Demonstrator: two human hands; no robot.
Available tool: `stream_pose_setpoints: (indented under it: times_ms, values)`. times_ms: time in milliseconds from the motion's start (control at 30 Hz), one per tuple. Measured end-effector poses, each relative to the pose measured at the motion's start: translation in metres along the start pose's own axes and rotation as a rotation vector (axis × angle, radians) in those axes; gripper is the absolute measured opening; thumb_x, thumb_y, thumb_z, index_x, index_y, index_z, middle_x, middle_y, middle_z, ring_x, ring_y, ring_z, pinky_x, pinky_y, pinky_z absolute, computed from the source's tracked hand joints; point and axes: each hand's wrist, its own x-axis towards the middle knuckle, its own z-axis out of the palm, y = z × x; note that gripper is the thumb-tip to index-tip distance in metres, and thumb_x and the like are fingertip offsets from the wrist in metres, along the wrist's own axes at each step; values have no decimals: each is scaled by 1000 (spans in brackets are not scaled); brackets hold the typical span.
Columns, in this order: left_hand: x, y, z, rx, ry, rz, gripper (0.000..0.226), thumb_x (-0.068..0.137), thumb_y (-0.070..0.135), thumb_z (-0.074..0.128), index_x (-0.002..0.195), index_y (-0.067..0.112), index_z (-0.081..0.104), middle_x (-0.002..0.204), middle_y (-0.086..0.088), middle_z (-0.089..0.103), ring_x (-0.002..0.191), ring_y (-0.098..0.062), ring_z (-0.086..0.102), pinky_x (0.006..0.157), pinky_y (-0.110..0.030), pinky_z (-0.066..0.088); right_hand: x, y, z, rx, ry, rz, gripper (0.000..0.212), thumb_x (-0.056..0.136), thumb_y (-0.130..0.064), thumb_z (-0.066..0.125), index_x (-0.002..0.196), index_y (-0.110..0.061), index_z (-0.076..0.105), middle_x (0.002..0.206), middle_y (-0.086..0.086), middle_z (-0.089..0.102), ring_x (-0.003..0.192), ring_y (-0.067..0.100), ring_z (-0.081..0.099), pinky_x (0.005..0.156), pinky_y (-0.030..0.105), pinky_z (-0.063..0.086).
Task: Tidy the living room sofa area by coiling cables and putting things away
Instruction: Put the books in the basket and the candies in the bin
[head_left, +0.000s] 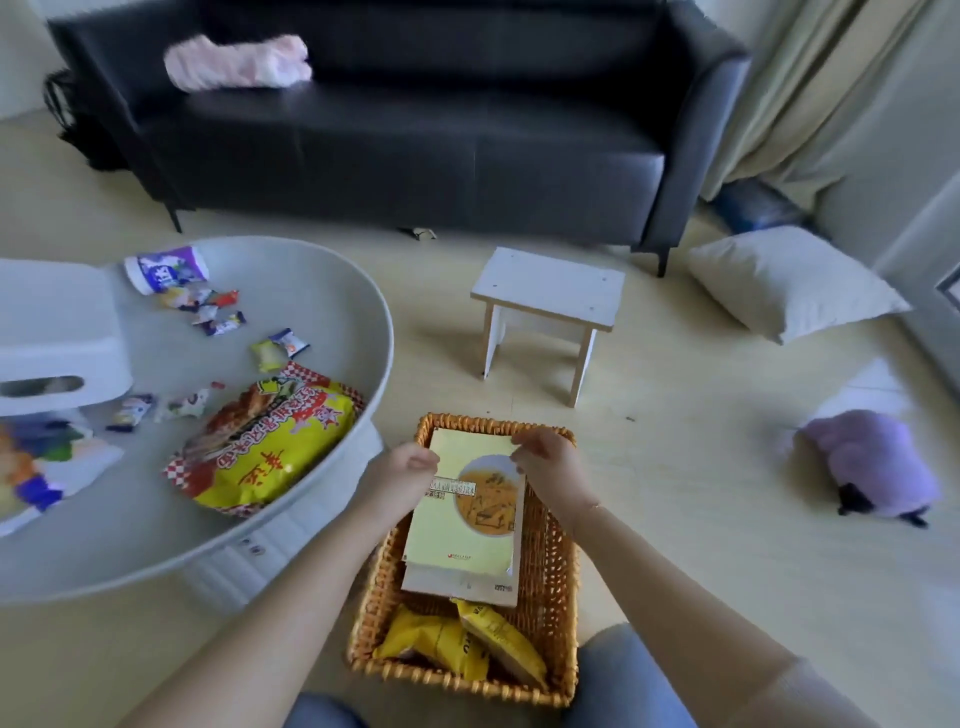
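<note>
— Looks like what, up close?

— Pale yellow book (470, 512), thin, with a round orange-brown picture on the cover and a dark title strip across it. Lying on top of a second, paler book (457, 584) whose lower edge sticks out beneath.

— Sitting in what?

— In a woven wicker basket (553, 613) on the pale floor, near end toward the knees. Filling the far half of it, tilted slightly, top edge against the far rim. In the near half, two yellow snack packets (462, 649), crumpled together.

— Anything else holding things?

— Round grey tray table (332, 291) to the left. On it: a big yellow and red snack bag (265, 447), a scatter of small wrapped candies (223, 312), a purple and white packet (166, 270) at the far side, a white tissue box (57, 338) at the left edge.

— And relative to the hands?

— Directly under both. Left hand (402, 475) at the left edge of the cover, fingers curled onto it, gripping that side. Right hand (545, 462) at the upper right corner, fingertips pinching the edge. Both forearms reaching in from below, one on each side of the basket.

— Further out?

— Black sofa (415, 145) with a pink cloth (239, 62) on the seat, a small white stool (548, 306) in front, a grey cushion (789, 280) and a purple plush thing (872, 462) on the floor to the right.
</note>
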Motion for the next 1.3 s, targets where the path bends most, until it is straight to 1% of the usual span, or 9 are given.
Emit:
stream_pose_setpoints:
  times_ms: [233,367,633,733,833,1000,1100,1233,1300]
  values:
    - [-61,31,-64,-74,31,230,23,90,13,58,81,33,65,92,9,73,92,-13,68,85,-31,52,-57,-85,13,28,30,-197,27,90,0,44,94,-18,64,87,3,69,76,16,62,58,18,47]
    - [-92,25,-117,-127,88,239,25,91,8,55,82,27,67,88,8,73,81,-9,69,75,-27,49,-76,-123,27,56,-69,-219,26,92,2,44,95,-14,64,90,11,69,76,17,64,60,28,58]
    - [-89,16,-226,-203,334,188,19,91,8,57,85,21,69,101,-8,73,96,-24,68,90,-40,52,-80,-197,84,-62,-242,-336,20,89,0,53,97,-10,67,90,8,68,83,20,63,77,37,60]
    - [-69,-10,-265,-286,604,189,22,89,6,55,97,20,70,106,-2,70,97,-20,64,90,-36,54,-71,-212,121,-331,-237,-451,16,89,-12,62,102,-13,70,99,2,66,90,17,61,86,34,55]
    - [-50,-36,-303,-429,881,105,34,86,0,49,112,14,66,119,-3,62,95,-20,60,61,-14,52,-66,-217,159,-703,-322,-517,53,82,-48,70,126,-20,59,132,6,51,121,23,47,102,38,43]
    - [-15,-70,-329,-448,856,-274,61,81,33,75,130,8,48,136,-14,50,125,-33,48,103,-39,42,-59,-199,214,-1097,-474,-558,104,70,-79,57,153,-34,14,160,0,10,148,30,5,113,63,16]
    - [-12,-80,-325,-633,775,-246,76,73,45,80,135,16,48,129,-3,59,112,-27,58,100,-37,47,-49,-192,221,-1221,-376,-657,85,80,-62,59,150,-29,25,154,1,23,144,26,13,110,61,23]
    - [9,-102,-335,-637,801,-222,86,38,64,82,92,7,49,101,4,69,93,-25,66,92,-40,54,-23,-190,208,-1145,-263,-640,58,88,-44,53,142,-27,39,149,-1,32,141,24,20,111,56,23]
    - [14,-104,-339,-677,824,-208,86,35,65,81,94,11,48,92,2,66,91,-27,65,89,-43,54,-13,-189,202,-1127,-245,-621,59,89,-42,52,145,-28,36,151,0,30,143,24,18,113,57,18]
